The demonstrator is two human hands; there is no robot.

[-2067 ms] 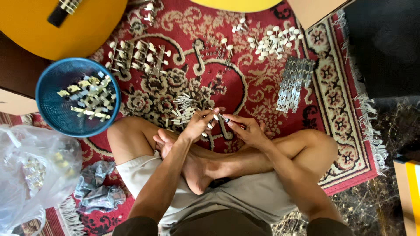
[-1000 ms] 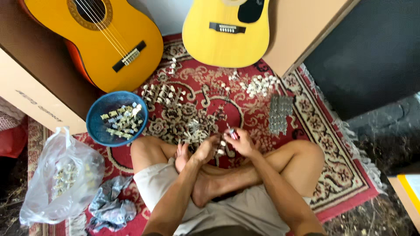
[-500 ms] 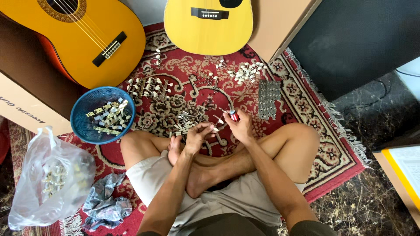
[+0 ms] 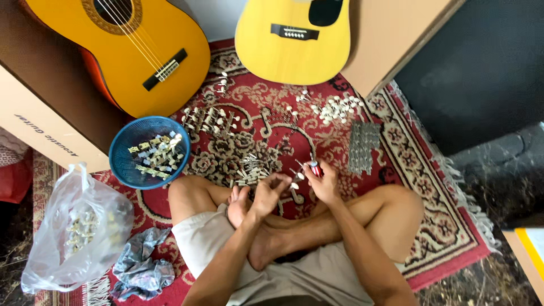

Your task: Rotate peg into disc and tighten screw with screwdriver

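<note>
A: Right hand (image 4: 326, 184) grips a red-handled screwdriver (image 4: 314, 168); left hand (image 4: 267, 192) pinches a small tuner part (image 4: 294, 185), over the rug (image 4: 430, 226).

B: Risk?

A: I judge tip slip; part drops among loose pieces (image 4: 252, 169).

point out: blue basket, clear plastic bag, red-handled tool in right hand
blue basket (image 4: 122, 164): head view, left rim.
clear plastic bag (image 4: 59, 252): head view, lower body of the bag.
red-handled tool (image 4: 315, 168): head view, red handle above the right hand's fingers.
</note>
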